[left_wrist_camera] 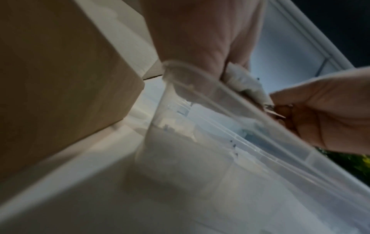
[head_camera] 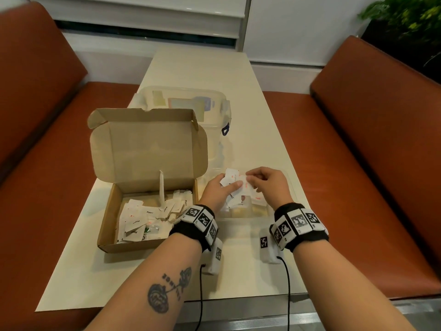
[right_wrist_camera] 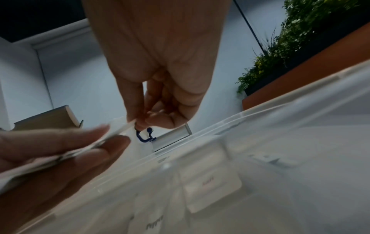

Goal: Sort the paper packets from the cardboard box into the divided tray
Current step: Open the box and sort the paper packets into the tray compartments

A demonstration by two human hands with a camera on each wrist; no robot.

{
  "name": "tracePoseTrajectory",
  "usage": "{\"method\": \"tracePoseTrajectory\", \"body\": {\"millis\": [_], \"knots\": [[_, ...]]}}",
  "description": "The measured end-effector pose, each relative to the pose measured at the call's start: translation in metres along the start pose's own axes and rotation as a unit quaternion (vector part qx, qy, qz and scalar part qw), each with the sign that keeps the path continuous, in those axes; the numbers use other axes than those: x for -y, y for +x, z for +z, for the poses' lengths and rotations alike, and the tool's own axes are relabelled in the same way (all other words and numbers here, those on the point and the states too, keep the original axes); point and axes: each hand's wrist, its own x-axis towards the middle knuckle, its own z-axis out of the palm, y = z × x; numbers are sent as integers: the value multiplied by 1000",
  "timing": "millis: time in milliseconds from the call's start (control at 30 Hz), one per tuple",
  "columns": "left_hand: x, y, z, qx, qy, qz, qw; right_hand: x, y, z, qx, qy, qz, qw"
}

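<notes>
Paper packets (head_camera: pixel 230 181) fanned in left hand (head_camera: pixel 218 191) grip, right hand (head_camera: pixel 267 185) pinching one, above divided tray (head_camera: pixel 248 212)

The cardboard box (head_camera: pixel 148 187) is plain brown corrugated card with a matt, unprinted surface. The paper packets (head_camera: pixel 232 181) are thin white paper, matt, with small printed lettering. The divided tray (right_wrist_camera: pixel 260 142) is clear, smooth plastic with a light sheen. The lidded storage container (head_camera: pixel 214 111) behind it is translucent plastic. The table (head_camera: pixel 250 103) has a smooth cream top of satin finish. The bench seats (head_camera: pixel 370 139) are covered in smooth rust-brown upholstery resembling leather. The wristbands (head_camera: pixel 300 228) are black cloth carrying white printed marker blocks.
</notes>
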Motion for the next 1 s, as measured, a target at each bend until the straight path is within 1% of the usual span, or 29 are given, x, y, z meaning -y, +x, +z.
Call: {"method": "tracePoseTrajectory", "body": {"millis": [100, 233, 400, 533, 633, 767, 800, 867, 933, 1000], "knots": [[-2, -1, -1, -22, -48, -12, 999, -1, 0, -4, -37, 50, 12, 998], [-4, -3, 1, -22, -84, -23, 996, -4, -4, -6, -72, 123, 31, 989], [-9, -4, 7, -34, -58, -15, 998, -7, -11, -2, -52, 162, 42, 985], [-10, -3, 12, -65, -47, -9, 997, -6, -14, 0, -49, 176, 53, 982], [-10, -3, 16, -84, -38, 1, 996, -6, -17, 2, -22, 156, 71, 985], [-11, -4, 16, -76, 2, 27, 997, -6, -13, -7, -30, 138, 59, 988], [-12, -3, 14, -80, 11, 35, 996, -6, -10, -12, -24, 111, 50, 992], [-13, -2, 11, -84, 22, 49, 995, -3, -4, -22, 11, 22, 29, 999], [-13, -2, 10, -68, 43, 55, 995, 2, 0, -27, 65, -63, 13, 996], [-11, -3, 11, -48, 63, 53, 995, 7, 3, -29, 97, -113, 1, 989]]}}
